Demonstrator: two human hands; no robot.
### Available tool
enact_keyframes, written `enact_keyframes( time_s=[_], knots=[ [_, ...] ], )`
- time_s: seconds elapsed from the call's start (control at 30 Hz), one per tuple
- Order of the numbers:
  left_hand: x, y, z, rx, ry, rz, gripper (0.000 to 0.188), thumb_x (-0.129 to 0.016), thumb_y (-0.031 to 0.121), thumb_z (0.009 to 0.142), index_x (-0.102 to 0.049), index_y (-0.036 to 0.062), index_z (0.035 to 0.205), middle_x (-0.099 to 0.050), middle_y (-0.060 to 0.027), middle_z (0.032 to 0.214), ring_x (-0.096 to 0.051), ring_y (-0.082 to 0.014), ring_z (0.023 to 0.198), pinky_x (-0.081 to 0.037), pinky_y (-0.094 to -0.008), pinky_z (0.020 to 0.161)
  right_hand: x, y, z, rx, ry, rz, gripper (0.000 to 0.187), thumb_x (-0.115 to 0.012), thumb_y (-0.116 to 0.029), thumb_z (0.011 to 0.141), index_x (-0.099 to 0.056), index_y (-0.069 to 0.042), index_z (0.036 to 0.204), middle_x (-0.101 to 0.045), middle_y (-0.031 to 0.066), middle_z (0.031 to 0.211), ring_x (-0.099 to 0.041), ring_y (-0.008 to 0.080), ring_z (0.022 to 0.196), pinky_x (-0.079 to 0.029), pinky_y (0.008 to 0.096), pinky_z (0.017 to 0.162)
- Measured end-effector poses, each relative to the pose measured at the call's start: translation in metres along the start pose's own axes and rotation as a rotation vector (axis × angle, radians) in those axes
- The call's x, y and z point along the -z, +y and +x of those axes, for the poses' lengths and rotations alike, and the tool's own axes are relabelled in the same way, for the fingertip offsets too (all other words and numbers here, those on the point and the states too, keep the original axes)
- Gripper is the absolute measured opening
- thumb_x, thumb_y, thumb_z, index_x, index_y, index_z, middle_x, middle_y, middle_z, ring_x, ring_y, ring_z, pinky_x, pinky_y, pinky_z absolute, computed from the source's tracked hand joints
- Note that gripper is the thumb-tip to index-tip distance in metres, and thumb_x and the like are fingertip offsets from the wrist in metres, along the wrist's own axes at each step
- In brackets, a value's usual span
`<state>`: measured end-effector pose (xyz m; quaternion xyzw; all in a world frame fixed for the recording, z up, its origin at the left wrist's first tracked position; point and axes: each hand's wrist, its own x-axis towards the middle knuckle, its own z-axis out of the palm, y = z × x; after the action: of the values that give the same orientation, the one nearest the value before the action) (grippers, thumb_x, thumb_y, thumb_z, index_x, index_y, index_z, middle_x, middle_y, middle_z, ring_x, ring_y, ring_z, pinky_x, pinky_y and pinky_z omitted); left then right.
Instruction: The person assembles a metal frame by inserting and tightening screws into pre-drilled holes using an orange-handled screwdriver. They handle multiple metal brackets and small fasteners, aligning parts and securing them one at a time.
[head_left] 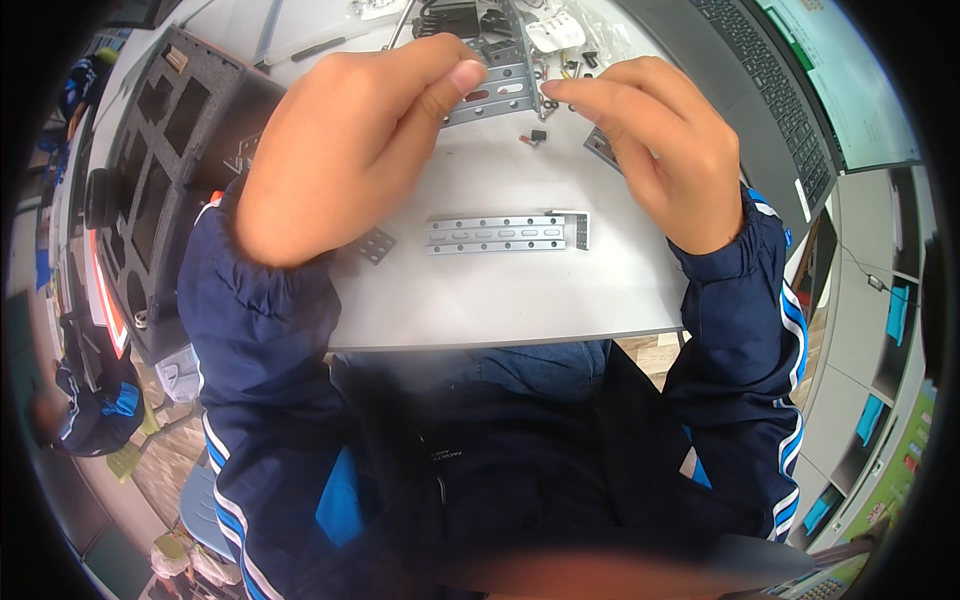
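My left hand (pixel 350 140) is raised over the white table (pixel 520 300) and pinches one end of a grey perforated metal bracket (pixel 500 92) between thumb and fingers. My right hand (pixel 655 145) has its fingertips pinched together at the bracket's right end, on something too small to make out. A second grey slotted metal channel (pixel 505 233) lies flat on the table below both hands. A small perforated metal plate (pixel 377 245) rests beside my left wrist. A tiny dark screw-like part (pixel 535 137) lies between the hands.
A black foam tool case (pixel 165 150) stands open at the left. A laptop keyboard (pixel 770 90) and screen sit at the upper right. Plastic bags of small hardware (pixel 560 35) lie at the table's far edge. Another metal piece (pixel 603 148) shows under my right hand.
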<state>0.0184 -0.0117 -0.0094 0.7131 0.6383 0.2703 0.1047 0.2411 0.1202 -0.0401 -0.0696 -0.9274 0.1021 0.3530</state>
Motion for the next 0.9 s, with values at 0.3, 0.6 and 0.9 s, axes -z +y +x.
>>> enact_keyframes(
  time_s=[0.3,0.6,0.9],
  knots=[
    [-0.004,0.000,0.000,-0.142,0.093,0.048,0.020,-0.057,0.015,0.106,-0.067,0.0016,0.117,-0.060,-0.0063,0.074,-0.057,-0.0133,0.063,-0.045,-0.0271,0.059,0.004,-0.001,-0.001,-0.353,-0.044,0.369,0.015,-0.071,-0.010,0.096,-0.071,-0.003,0.109,-0.069,0.0096,0.093,-0.068,0.0190,0.083,-0.054,0.0303,0.073],
    [0.001,0.001,0.003,-0.163,0.173,0.053,0.027,-0.062,0.013,0.098,-0.065,0.0015,0.122,-0.061,-0.0121,0.101,-0.060,-0.0235,0.080,-0.046,-0.0293,0.073,0.018,-0.004,0.002,-0.582,-0.285,0.192,0.053,-0.063,-0.004,0.100,-0.050,-0.003,0.151,-0.041,0.0060,0.108,-0.043,0.0115,0.095,-0.039,0.0241,0.085],
    [-0.004,0.000,0.006,-0.208,0.321,0.329,0.036,-0.063,-0.007,0.078,-0.060,0.0005,0.114,-0.053,-0.0162,0.103,-0.050,-0.0353,0.098,-0.042,-0.0385,0.091,0.012,0.007,-0.006,-0.575,0.108,0.560,0.027,-0.068,-0.011,0.100,-0.069,0.003,0.123,-0.071,0.0083,0.102,-0.063,0.0124,0.086,-0.049,0.0240,0.078]
  ],
)
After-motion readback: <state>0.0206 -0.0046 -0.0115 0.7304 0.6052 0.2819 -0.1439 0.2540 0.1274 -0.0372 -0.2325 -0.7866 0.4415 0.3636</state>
